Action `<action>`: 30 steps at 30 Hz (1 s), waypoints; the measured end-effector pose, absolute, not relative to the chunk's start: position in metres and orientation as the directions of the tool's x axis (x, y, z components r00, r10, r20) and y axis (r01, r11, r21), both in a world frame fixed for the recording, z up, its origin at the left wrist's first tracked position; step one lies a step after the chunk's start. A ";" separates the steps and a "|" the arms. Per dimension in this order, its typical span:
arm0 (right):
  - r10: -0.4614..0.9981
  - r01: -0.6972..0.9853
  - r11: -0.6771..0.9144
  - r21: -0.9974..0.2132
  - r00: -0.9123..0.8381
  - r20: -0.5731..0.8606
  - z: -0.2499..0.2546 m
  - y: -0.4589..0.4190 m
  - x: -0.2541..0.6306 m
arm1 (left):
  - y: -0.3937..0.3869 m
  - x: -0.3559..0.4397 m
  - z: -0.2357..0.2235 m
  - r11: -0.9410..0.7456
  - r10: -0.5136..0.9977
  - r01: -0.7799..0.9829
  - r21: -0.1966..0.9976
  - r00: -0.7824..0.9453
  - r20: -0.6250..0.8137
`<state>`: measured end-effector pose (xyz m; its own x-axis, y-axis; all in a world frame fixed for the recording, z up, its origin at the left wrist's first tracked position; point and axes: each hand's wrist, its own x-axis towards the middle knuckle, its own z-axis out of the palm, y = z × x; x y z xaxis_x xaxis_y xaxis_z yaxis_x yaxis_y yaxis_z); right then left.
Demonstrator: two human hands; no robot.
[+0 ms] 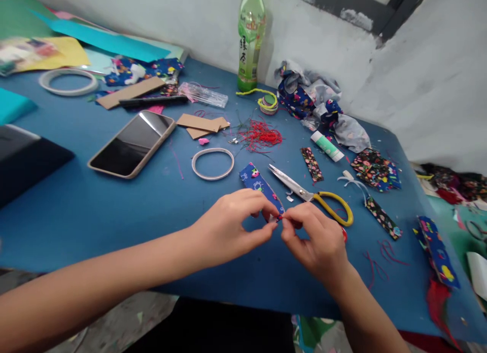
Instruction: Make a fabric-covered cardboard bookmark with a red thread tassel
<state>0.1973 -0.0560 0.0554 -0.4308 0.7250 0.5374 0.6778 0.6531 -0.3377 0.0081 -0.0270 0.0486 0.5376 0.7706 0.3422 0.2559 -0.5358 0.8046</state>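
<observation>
My left hand [239, 223] is closed in a pinch at the lower end of a blue patterned fabric strip [258, 183]. My right hand [319, 236] pinches from the other side, its fingertips almost meeting the left ones. Between them shows a bit of red thread [280, 217]; the fingers hide most of it. Yellow-handled scissors [300, 189] lie with blades apart just beyond my right hand. A small red round object [344, 235] is partly covered by that hand.
Around lie a phone [133, 144], a tape roll [213, 164], red thread clippings [262, 134], cardboard strips [201, 123], a glue stick [327, 146] and a floral strip with white ribbon [382, 218]. Behind stand a green bottle [251, 43] and crumpled fabric [315, 97] by the wall.
</observation>
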 end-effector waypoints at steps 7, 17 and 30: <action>0.720 0.662 0.669 -0.337 -0.465 0.515 0.056 -0.059 0.202 | -0.029 0.013 0.045 -0.535 0.784 0.260 0.804 0.507 0.358; 0.631 0.610 0.756 -0.237 -0.583 0.511 0.049 -0.051 0.215 | -0.015 0.016 0.037 -0.424 0.747 0.094 0.901 0.598 0.290; 0.697 0.625 0.696 -0.352 -0.473 0.539 0.046 -0.047 0.210 | -0.010 0.019 0.042 -0.306 0.778 0.242 0.921 0.620 0.096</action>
<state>0.2101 -0.0466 0.0457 -0.4726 0.6970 0.5393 0.6254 0.6964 -0.3520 0.0185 -0.0097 0.0421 0.6205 0.7783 0.0959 0.2417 -0.3061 0.9208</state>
